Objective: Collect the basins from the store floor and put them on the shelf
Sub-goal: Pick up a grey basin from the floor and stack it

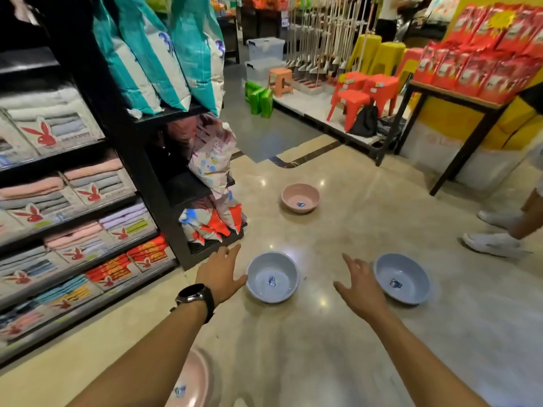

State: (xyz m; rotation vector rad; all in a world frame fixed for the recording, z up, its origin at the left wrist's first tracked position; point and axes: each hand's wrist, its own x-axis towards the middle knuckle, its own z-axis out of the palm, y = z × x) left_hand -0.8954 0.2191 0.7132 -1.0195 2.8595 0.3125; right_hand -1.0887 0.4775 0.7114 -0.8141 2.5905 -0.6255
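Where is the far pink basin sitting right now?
In the head view, the far pink basin sits upright on the floor, centre frame, beyond both blue basins, just right of the black shelf end holding bagged goods.

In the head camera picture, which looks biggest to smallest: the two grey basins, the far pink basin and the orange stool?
1. Left grey basin and right grey basin: alike, so no ranking between them.
2. Far pink basin.
3. Orange stool.
The last two sit farther away, so true sizes are unsure.
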